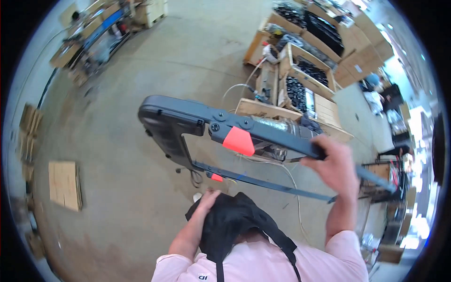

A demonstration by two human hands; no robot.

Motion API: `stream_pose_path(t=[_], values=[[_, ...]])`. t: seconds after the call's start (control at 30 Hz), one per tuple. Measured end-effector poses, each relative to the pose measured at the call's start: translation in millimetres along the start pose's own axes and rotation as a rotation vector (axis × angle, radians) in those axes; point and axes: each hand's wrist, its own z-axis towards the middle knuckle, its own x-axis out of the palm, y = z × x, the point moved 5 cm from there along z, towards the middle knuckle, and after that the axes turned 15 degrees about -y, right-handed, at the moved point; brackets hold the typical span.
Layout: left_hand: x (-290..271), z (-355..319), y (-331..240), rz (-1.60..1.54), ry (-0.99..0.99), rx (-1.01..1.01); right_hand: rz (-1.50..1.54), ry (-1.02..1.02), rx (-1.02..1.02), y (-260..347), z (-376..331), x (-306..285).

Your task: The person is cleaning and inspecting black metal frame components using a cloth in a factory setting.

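My right hand (pixel 334 165) is wrapped round one arm of a large dark grey U-shaped frame (pixel 272 132). This frame is tilted in the air in front of me, and its thick crosspiece (pixel 162 123) points to the left. A red piece (pixel 239 141) sits on the near arm, beside several screws. Another red piece (pixel 216 177) shows on the second arm, which runs below toward the right. Against the front of my black apron (pixel 235 218) rests my left hand (pixel 208 201), its fingers laid on the cloth and partly hidden.
Beyond the frame, wooden crates (pixel 307 70) hold many small black parts. A pale hose (pixel 297 188) trails over the floor. Flat cardboard (pixel 64 184) lies on the left. Shelving with boxes (pixel 101 30) stands far left; a cluttered rack (pixel 383 171) is at the right.
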Motion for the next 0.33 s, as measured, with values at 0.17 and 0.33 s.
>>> stream_pose_path(t=[0.17, 0.33], values=[[119, 38, -126, -0.755, 0.78, -0.184, -0.194, -0.267, -0.243, 81, 67, -119], [123, 26, -327, -0.709, 1.03, -0.133, -0.188, -0.446, 0.204, 86, 134, -175]])
